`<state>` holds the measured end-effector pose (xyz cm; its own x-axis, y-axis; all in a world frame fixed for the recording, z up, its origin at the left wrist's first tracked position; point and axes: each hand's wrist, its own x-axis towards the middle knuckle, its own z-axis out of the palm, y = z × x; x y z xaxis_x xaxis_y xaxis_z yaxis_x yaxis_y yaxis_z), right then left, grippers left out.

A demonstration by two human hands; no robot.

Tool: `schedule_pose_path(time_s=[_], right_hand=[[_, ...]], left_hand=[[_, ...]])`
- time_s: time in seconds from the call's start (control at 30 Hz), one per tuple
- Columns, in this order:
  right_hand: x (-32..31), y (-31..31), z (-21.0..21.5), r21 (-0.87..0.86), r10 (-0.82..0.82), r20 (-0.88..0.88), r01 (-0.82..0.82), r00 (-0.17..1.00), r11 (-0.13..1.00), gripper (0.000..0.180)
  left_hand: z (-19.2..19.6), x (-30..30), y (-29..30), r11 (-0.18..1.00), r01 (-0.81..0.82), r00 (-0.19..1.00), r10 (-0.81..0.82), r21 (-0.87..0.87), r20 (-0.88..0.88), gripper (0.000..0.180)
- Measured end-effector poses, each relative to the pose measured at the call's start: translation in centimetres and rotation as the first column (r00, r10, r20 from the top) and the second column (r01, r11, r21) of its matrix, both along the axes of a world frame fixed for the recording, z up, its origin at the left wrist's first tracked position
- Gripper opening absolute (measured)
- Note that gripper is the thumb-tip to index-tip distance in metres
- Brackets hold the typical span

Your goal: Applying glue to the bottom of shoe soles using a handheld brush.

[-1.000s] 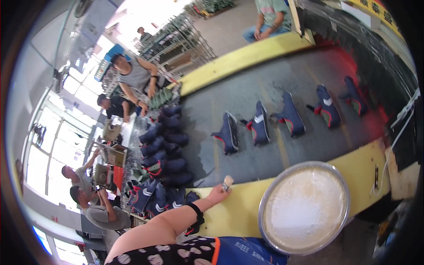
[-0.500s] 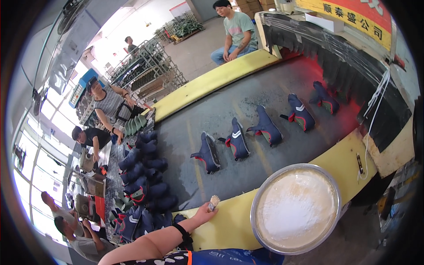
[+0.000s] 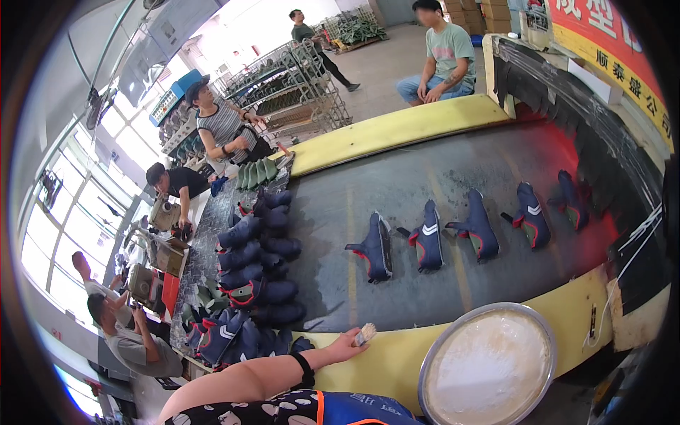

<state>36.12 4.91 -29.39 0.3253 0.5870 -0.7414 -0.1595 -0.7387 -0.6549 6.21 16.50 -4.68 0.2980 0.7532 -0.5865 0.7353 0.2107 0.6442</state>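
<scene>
My left hand (image 3: 347, 347) comes in from the lower left, a black band round its wrist, and its fingers are closed on a short brush (image 3: 365, 333) with pale bristles. The brush is over the yellow near edge of the conveyor, left of a metal bowl (image 3: 489, 307) of white paste. Beyond lies a slanting row of several navy shoe uppers (image 3: 372, 248) with red trim, some with white stripes, on the dark belt (image 3: 326, 234). My right hand is out of sight.
More navy uppers (image 3: 244, 255) are heaped on the bench at left, near green shoe parts (image 3: 258, 172). A black-curtained heater opening (image 3: 567, 99), glowing red, stands at the belt's right end. Co-workers sit or stand left and beyond. Racks (image 3: 297, 85) stand farther back.
The view has turned, so the scene sits farther right. The row of uppers is closer to the heater opening. My left hand still grips the brush. A person now walks in the background.
</scene>
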Motion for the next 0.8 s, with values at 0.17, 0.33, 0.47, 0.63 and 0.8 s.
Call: schedule_pose_path(time_s=[0.17, 0.33, 0.47, 0.63, 0.8], right_hand=[[3.3, 2.2, 2.9, 0.035, -0.082, 0.014, 0.082, 0.997, 0.996, 0.023], [7.9, 2.0, 6.6, 0.068, -0.078, 0.080, 0.072, 0.994, 0.995, 0.023], [11.9, 5.9, 9.6, 0.117, 0.085, 0.182, -0.108, 0.980, 0.987, 0.023], [7.8, 6.0, 8.9, 0.100, 0.315, 0.191, -0.337, 0.930, 0.936, 0.023], [11.9, -4.6, 8.7, 0.016, 0.246, 0.197, -0.254, 0.949, 0.967, 0.024]], left_hand=[[-3.9, -1.1, 0.4, 0.991, 0.066, 0.992, -0.078, 0.117, 0.098, 0.066], [-5.8, -2.8, -1.1, 0.958, 0.026, 0.999, -0.037, 0.287, 0.034, 0.059], [-7.2, -1.2, -1.3, 0.923, 0.074, 0.996, -0.046, 0.379, -0.083, 0.057], [-2.9, 2.6, -1.9, 0.877, -0.018, 0.996, 0.058, 0.480, -0.069, 0.025], [-4.8, 2.4, -0.5, 0.867, -0.306, 0.952, 0.291, 0.393, 0.099, 0.028]])
